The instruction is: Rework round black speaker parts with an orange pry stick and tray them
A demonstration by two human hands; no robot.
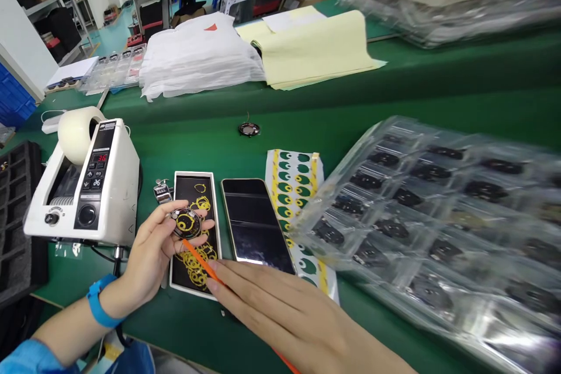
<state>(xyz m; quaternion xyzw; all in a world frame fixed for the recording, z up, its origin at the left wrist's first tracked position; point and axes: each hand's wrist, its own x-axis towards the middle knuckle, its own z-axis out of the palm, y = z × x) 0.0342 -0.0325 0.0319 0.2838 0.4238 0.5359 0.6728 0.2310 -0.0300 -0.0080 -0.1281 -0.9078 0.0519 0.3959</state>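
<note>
My left hand (155,239), with a blue band at the wrist, holds a round black part (187,223) bearing a yellow ring, above a white-rimmed box (215,187) of loose yellow rings. The fingers of my right hand (272,298) are closed on an orange stick (204,262), whose tip is at the lower edge of the round part. Whether the tip touches it, I cannot tell. A phone (256,222) with a dark screen lies right of the box, partly under my right hand. Beside it is a sheet of green and yellow stickers (284,187).
A white tape dispenser (105,187) stands at the left, near a small metal counter (162,191). Clear trays of black parts (432,172) spread over the right. Another round part (249,129) lies behind the phone. White sheets (197,58) and yellow paper (315,49) are stacked further back.
</note>
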